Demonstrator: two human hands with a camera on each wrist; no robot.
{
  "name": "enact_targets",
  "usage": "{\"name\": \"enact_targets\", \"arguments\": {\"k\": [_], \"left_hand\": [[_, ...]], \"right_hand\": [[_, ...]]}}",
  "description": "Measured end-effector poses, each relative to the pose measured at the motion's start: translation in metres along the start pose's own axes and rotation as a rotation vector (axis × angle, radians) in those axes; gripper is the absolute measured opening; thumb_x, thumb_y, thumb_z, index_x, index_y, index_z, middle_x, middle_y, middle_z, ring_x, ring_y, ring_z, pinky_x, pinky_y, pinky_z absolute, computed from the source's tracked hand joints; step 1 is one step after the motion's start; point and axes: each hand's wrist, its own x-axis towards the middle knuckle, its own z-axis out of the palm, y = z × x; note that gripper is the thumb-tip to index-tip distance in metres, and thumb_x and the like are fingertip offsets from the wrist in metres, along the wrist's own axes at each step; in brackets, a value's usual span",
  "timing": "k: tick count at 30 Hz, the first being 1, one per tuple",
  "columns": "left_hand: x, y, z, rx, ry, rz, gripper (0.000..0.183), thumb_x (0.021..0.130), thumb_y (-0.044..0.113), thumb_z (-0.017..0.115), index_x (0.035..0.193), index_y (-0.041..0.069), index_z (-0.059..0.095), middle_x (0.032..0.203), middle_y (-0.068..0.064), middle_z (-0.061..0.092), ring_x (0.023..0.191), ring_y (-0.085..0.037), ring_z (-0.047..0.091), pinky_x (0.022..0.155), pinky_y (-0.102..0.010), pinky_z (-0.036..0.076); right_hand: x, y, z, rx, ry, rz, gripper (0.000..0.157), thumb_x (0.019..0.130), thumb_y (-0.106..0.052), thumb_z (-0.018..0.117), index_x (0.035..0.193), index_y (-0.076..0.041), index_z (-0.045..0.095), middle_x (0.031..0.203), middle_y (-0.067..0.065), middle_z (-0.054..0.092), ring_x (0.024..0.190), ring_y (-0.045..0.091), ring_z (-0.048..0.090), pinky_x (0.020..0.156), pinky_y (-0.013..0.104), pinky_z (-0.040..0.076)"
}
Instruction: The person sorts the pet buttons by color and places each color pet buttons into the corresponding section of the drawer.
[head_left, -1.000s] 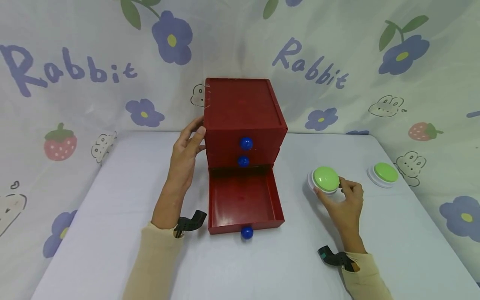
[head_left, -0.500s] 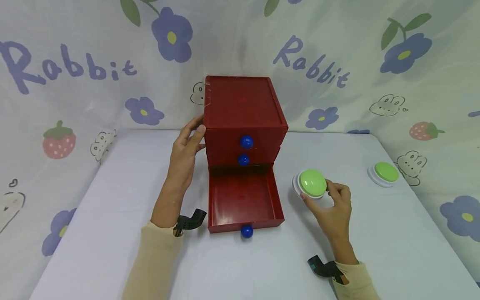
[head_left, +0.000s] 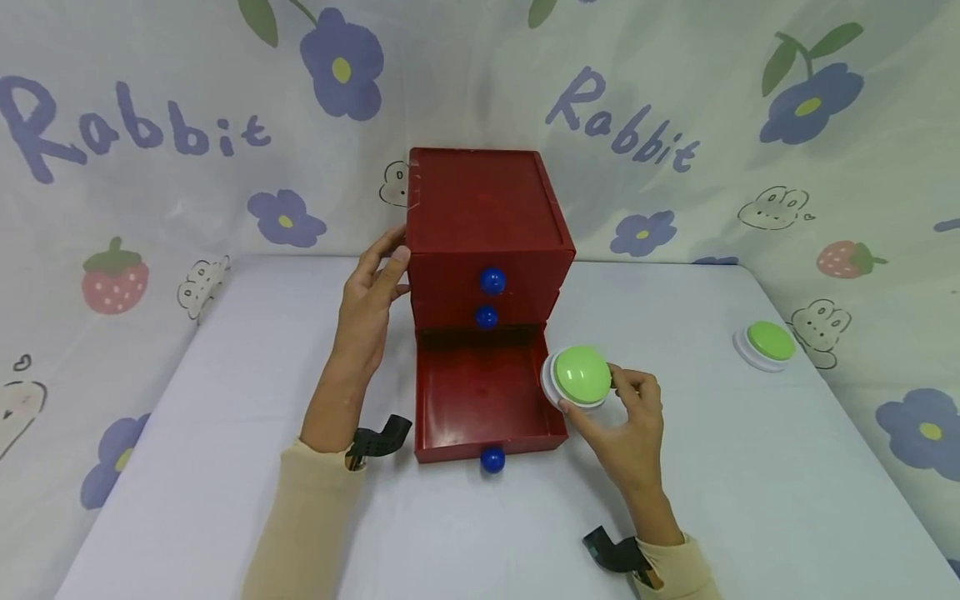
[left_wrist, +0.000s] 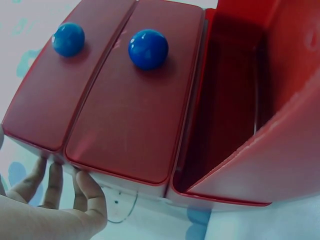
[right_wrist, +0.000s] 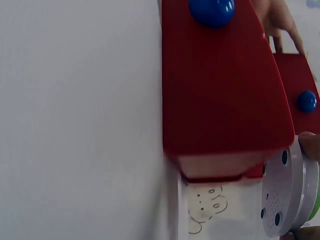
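A red drawer cabinet (head_left: 487,200) with blue round knobs stands at the table's back; its bottom drawer (head_left: 480,400) is pulled out and has nothing in it. My left hand (head_left: 366,308) rests its fingertips on the cabinet's left side, as the left wrist view also shows. With thumb and fingers, my right hand (head_left: 630,425) pinches the white base of a green-topped push button (head_left: 582,375). That button is tilted, off the table, and overlaps the drawer's right wall in the head view. Its white underside (right_wrist: 280,195), with round feet and small holes, shows in the right wrist view.
A second green push button (head_left: 771,342) sits on the white-covered table (head_left: 697,467) at the far right. Behind the table hangs a printed cloth (head_left: 480,75) with flowers and rabbits. Each wrist wears a black camera mount (head_left: 381,437).
My right hand has carried the push button left, from the table right of the cabinet to the open drawer's right edge. The left hand stays on the cabinet's side.
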Motion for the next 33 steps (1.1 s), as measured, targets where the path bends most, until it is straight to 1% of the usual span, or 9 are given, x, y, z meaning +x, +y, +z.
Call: {"name": "enact_targets", "arguments": {"k": [8,17,23,28,33], "left_hand": [[0.0,0.0,0.0,-0.003,0.002,0.004,0.052,0.101,0.037,0.06,0.149,0.019,0.049,0.143,-0.004,0.045,0.126,-0.022,0.044,0.096,-0.039,0.039],[0.0,0.001,0.0,-0.005,0.004,0.004,0.052,0.1,0.037,0.06,0.148,0.019,0.049,0.142,-0.005,0.044,0.125,-0.022,0.045,0.096,-0.038,0.04],[-0.002,0.001,0.0,0.004,0.004,0.001,0.053,0.1,0.038,0.06,0.149,0.02,0.049,0.143,-0.004,0.044,0.125,-0.022,0.045,0.096,-0.037,0.04],[-0.003,0.0,-0.001,0.005,0.007,-0.01,0.053,0.1,0.039,0.06,0.149,0.02,0.048,0.144,-0.004,0.043,0.126,-0.022,0.045,0.096,-0.037,0.04],[-0.001,0.001,0.0,0.005,0.002,-0.001,0.054,0.1,0.038,0.06,0.149,0.02,0.048,0.144,-0.004,0.043,0.126,-0.022,0.044,0.097,-0.039,0.039]], "right_hand": [[-0.008,-0.019,0.018,0.007,-0.023,-0.062,0.069,0.066,-0.021,0.094,0.128,-0.008,0.067,0.111,0.011,0.053,0.112,0.024,0.045,0.085,0.043,0.036],[-0.014,-0.037,0.037,0.001,-0.072,-0.08,0.076,0.065,-0.028,0.095,0.131,-0.008,0.064,0.113,0.01,0.051,0.116,0.024,0.042,0.088,0.045,0.034],[-0.02,-0.049,0.049,0.024,-0.105,-0.095,0.074,0.066,-0.032,0.094,0.13,-0.01,0.065,0.115,0.008,0.051,0.119,0.026,0.041,0.091,0.047,0.031],[-0.021,-0.057,0.054,0.015,-0.117,-0.118,0.073,0.066,-0.034,0.094,0.129,-0.011,0.065,0.116,0.009,0.051,0.12,0.026,0.042,0.092,0.049,0.027],[-0.019,-0.061,0.055,0.007,-0.11,-0.142,0.072,0.065,-0.034,0.094,0.127,-0.01,0.066,0.114,0.009,0.051,0.118,0.025,0.044,0.09,0.048,0.027]]}}
